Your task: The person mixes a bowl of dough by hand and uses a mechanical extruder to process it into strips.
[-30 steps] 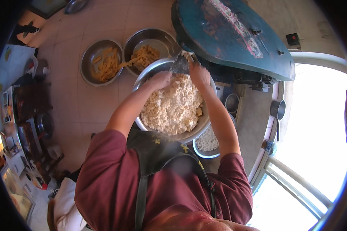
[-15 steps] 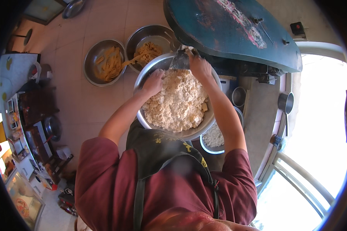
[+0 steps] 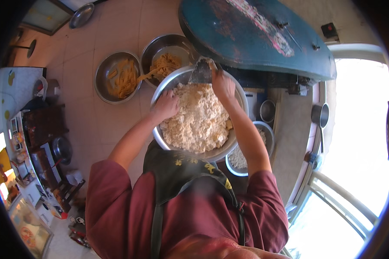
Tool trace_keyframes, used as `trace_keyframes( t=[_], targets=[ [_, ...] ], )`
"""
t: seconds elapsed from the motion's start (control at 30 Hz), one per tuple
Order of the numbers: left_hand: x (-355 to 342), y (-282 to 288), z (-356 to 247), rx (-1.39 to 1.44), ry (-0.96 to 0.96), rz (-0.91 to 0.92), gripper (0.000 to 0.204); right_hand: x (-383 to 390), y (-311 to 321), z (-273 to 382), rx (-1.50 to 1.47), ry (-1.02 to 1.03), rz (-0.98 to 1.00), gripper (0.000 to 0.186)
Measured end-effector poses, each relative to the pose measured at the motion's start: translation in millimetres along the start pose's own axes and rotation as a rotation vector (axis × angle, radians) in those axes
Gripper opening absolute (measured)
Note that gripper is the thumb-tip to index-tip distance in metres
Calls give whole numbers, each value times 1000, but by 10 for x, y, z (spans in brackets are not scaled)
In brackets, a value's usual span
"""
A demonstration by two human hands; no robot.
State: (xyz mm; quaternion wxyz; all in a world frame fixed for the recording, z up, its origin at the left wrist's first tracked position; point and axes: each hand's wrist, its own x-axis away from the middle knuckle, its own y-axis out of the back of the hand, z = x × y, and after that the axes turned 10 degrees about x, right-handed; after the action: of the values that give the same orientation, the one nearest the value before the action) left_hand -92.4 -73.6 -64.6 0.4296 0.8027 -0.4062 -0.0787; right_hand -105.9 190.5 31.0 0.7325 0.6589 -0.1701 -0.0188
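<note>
A large metal bowl (image 3: 156, 132) in front of me holds a heap of pale, crumbly dough (image 3: 196, 118), floury and lumpy. My right hand (image 3: 223, 87) grips a dough scraper (image 3: 201, 72) by its far edge. The scraper's flat, flour-smeared blade stands tilted inside the bowl's far wall, its lower edge at the dough. At the bowl's left side my left hand (image 3: 167, 105) rests on the edge of the dough, fingers apart and holding nothing. A few yellowish chunks (image 3: 229, 125) show at the heap's right side.
Two metal bowls, a left one (image 3: 100, 88) and a farther one (image 3: 177, 42), hold yellowish strips. A blue-green machine housing (image 3: 246, 39) overhangs the far right. Bowls of white flour (image 3: 237, 159) stand at my right, near a small pot (image 3: 320, 115). Shelving (image 3: 43, 121) lines the left.
My left hand has drawn slightly back toward me, its fingers now showing more on top of the dough. The right hand keeps the scraper at the far wall. The whole view has shifted a little.
</note>
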Motion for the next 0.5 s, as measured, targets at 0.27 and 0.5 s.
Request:
trace_keyframes(
  t=[0.27, 0.5],
  targets=[
    [-10, 115, 136, 164, -60, 332, 53, -88, -98, 33, 109, 79, -69, 43],
    [31, 220, 34, -60, -145, 348, 42, -311, 3, 140, 17, -61, 44, 39]
  ],
)
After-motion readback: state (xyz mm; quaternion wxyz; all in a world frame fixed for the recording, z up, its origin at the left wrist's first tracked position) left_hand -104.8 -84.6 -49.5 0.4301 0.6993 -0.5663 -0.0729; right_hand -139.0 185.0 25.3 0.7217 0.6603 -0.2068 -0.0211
